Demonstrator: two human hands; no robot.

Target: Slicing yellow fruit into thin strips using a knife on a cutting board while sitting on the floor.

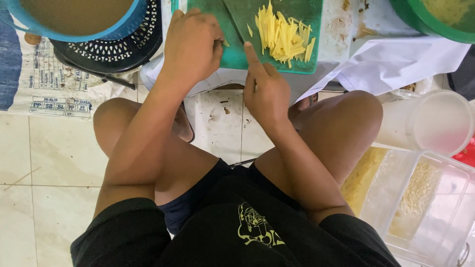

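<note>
A green cutting board (pixel 302 12) lies on the floor ahead of my knees, with a pile of thin yellow strips (pixel 284 34) on it. My left hand (pixel 192 44) is curled at the board's near left edge, its fingertips pressing a small yellow piece (pixel 225 43). My right hand (pixel 265 89) sits just in front of the board, index finger stretched forward along a knife blade (pixel 236 17) that lies flat-looking on the board left of the strips. The knife's handle is hidden under that hand.
A blue basin (pixel 74 29) rests on a black perforated basket (pixel 123 49) at top left. A green bowl (pixel 435 22) is at top right. A white cloth (pixel 396 64), a white round tub (pixel 435 123) and clear boxes (pixel 420 198) of yellow shreds stand right of my knee.
</note>
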